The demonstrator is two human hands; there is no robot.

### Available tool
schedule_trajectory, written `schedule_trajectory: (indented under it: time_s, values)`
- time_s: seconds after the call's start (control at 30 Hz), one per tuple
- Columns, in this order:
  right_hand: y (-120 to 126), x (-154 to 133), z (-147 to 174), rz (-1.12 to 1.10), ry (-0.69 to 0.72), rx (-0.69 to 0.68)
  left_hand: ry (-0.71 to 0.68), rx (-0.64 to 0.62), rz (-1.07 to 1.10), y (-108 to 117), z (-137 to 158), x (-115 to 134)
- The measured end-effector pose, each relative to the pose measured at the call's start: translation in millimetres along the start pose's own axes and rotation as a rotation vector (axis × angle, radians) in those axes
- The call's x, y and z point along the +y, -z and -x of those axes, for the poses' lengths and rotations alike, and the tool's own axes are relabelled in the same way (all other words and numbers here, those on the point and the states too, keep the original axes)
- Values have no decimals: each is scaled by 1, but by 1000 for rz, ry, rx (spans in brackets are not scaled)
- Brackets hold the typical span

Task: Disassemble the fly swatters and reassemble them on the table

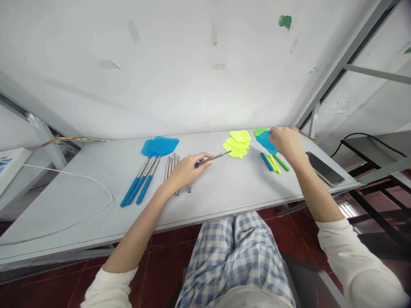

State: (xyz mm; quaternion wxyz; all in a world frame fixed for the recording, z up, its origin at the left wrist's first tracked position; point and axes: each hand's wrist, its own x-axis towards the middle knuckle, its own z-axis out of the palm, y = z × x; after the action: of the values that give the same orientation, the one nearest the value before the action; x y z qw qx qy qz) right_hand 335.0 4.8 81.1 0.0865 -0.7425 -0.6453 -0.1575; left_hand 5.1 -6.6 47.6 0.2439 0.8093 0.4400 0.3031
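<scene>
My left hand [188,169] is closed around a thin metal rod [220,155] with a blue end near the fingers; its bare tip points right. At the far right of the table, my right hand [287,143] pinches the edge of a blue fly swatter head [267,142]; its fingertips are partly hidden. A green swatter head [259,131] lies just behind that one. Yellow swatter heads [239,144] overlap in a pile between my hands. Several loose metal rods [189,186] lie under and beside my left hand, partly covered by it.
Blue fly swatters [141,182] with blue grips lie together on the left. Blue [266,162], yellow [272,164] and green grips [281,163] sit in front of my right hand. A phone [326,169] rests near the right edge. A white cable [105,190] curves across the table's left side.
</scene>
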Motion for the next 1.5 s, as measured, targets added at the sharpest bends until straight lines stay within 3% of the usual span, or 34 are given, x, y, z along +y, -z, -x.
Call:
schedule_trajectory:
  time_s: [0.1,0.2,0.27,0.33,0.4,0.47,0.7,0.93,1.23,1.5]
  values:
    - [17,13,7,-391,-82,228,-40,30,36,2,4,0]
    - [6,4,14,-1017,-197,351,-19,46,63,1,7,1]
    - [-11,-16,20,-1454,-247,274,-5,38,67,0,9,2]
    - [-28,-42,27,-1809,-245,64,-14,28,60,0,10,4]
    - [-38,-67,34,-2041,-258,-152,-30,23,65,0,10,5]
    - [-42,-87,39,-2167,-297,-270,-38,28,94,1,10,5]
    - [-33,-106,42,-2278,-267,-192,-45,20,125,-3,9,-2]
    - [-30,-112,48,-2272,-251,-225,-36,23,113,-4,8,-3]
    - [-31,-120,51,-2228,-253,-157,18,39,243,-8,6,-2]
    - [-32,-128,42,-2173,-252,-151,38,-47,228,-8,-3,3]
